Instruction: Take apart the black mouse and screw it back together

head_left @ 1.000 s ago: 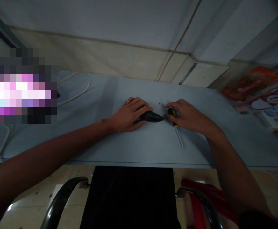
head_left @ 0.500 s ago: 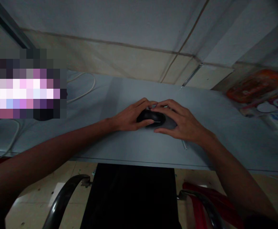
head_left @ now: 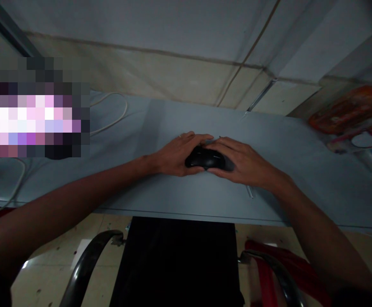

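A glossy black computer mouse (head_left: 205, 157) is on or just above the grey desk (head_left: 173, 194), between my two hands. My left hand (head_left: 181, 155) curves round its left end, thumb along the near side and fingers along the far side. From the other end, my right hand (head_left: 237, 160) wraps the mouse the same way, partly covering its greyish right end. The fingertips of both hands come close together on the far side. Beside my right wrist lies a thin, pale stick-like piece (head_left: 250, 192), partly hidden under the hand.
A blurred-out bright patch (head_left: 29, 115) covers the desk's left end, with a white cable (head_left: 126, 106) looping beside it. Orange and white packages (head_left: 348, 111) stand at the right. A tiled wall (head_left: 173, 68) runs behind. Black chair armrests (head_left: 86, 260) are below the desk.
My right hand has closed in further round the mouse, and my left thumb has slid off its top to the near side. More of the black top shows. The view has shifted slightly.
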A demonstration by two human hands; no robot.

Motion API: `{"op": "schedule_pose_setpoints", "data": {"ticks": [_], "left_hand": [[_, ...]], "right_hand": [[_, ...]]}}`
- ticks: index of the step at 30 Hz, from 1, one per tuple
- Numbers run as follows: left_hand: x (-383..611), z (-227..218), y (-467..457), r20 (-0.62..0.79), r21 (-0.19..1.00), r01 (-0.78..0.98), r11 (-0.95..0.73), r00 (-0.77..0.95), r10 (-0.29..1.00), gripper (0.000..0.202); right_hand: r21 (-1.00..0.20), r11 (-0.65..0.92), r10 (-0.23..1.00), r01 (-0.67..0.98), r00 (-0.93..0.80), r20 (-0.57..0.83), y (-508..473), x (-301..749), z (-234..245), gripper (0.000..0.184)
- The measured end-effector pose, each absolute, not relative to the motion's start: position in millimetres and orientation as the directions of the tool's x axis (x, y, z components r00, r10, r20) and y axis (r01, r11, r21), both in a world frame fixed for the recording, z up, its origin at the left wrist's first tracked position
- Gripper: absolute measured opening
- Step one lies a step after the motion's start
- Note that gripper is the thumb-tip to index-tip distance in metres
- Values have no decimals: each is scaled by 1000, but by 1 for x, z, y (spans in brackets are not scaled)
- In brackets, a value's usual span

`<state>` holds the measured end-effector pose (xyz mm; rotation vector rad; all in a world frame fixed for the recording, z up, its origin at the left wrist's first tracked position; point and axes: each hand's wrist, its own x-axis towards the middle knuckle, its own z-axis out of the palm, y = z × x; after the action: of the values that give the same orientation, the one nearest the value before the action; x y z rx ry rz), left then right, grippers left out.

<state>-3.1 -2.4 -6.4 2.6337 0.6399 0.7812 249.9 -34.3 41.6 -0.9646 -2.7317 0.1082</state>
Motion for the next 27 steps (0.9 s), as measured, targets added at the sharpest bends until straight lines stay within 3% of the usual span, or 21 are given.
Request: {"op": "schedule_pose_setpoints", "data": {"ticks": [7,13,17,22,27], "left_hand": [[-1,-5,-3,422,380,329,-864,770,479,70],[-1,-3,-3,515,380,284,-880,725,457,75],[-2,-1,1,600,380,289,-879,647,472,61],[-12,1,15,614,398,438,-806,525,588,57],[-20,-3,32,517,358,609,-708,502,693,62]], "right_hand": [[-159,778,627,608,-735,258,-35,250,42,43],[-201,795,600,572,-692,401,-33,250,46,46],[-248,740,663,625,-613,430,-32,248,48,47],[-240,684,696,689,-516,500,-30,248,49,41],[-229,775,621,589,-645,445,-32,248,49,18]]}}
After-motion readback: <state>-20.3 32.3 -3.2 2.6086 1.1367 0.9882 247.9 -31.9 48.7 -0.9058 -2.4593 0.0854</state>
